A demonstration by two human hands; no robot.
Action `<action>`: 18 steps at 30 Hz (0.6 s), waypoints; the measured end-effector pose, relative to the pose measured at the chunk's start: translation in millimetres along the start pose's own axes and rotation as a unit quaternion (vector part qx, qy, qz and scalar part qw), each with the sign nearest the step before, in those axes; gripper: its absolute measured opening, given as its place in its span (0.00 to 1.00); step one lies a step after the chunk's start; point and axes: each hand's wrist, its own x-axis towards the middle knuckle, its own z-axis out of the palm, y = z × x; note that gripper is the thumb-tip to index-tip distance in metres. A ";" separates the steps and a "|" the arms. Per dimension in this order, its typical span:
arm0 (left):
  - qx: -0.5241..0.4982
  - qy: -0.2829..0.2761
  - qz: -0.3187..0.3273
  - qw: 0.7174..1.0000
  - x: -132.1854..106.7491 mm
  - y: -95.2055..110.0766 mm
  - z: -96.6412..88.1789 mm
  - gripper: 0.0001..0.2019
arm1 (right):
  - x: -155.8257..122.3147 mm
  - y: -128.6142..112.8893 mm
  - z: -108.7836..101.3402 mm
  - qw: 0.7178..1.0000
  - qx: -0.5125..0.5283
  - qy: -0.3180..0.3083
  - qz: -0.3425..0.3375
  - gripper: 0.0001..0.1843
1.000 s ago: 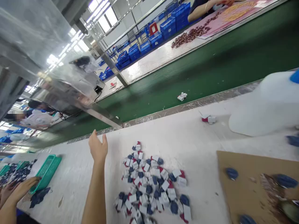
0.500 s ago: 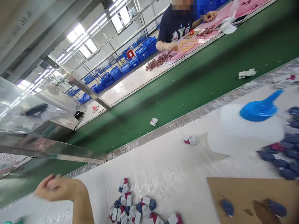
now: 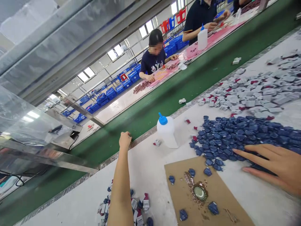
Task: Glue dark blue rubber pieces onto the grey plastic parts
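While the right hand [image 3: 275,164] spreads over the blue pieces [image 3: 235,135], the left hand [image 3: 125,140] curls by the belt [image 3: 211,72].
The right grip is released, fingers parted above the heap's near edge; its wrist and the heap's far end are cut off at the right. Whether the left grip holds anything I cannot tell, its fingertips being hidden beyond the rim [image 3: 144,135]. The left forearm [image 3: 121,188] covers some blocks [image 3: 139,216], themselves cut off below. Between forearm and card [image 3: 181,194] runs a bare stretch of counter [image 3: 151,174], with the bottle [image 3: 168,130] at its far end, near the rim.
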 end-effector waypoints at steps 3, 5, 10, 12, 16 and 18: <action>-0.008 0.026 -0.054 0.998 -13.5 -13.7 -6.4 0.17 | -1.0 4.4 3.2 0.982 -0.157 -0.065 -0.088 0.30; -0.030 0.055 -0.063 0.996 -21.4 -12.2 -10.1 0.16 | 0.6 6.8 4.7 0.974 -0.176 -0.052 -0.133 0.31; -0.100 0.090 0.019 0.991 -53.7 17.9 -8.0 0.13 | 9.1 -10.1 -9.1 0.970 -0.166 -0.041 -0.172 0.28; -0.126 0.064 0.072 0.987 -76.2 31.6 0.0 0.09 | 6.3 -25.0 -18.1 0.966 -0.195 -0.015 -0.169 0.27; -0.171 0.006 0.120 0.978 -117.4 49.2 20.0 0.14 | -6.2 -40.7 -32.1 0.948 -0.243 0.028 -0.204 0.19; -0.194 -0.004 0.121 0.974 -128.6 53.0 26.9 0.19 | -11.0 -39.1 -34.9 0.939 -0.257 -0.001 -0.229 0.12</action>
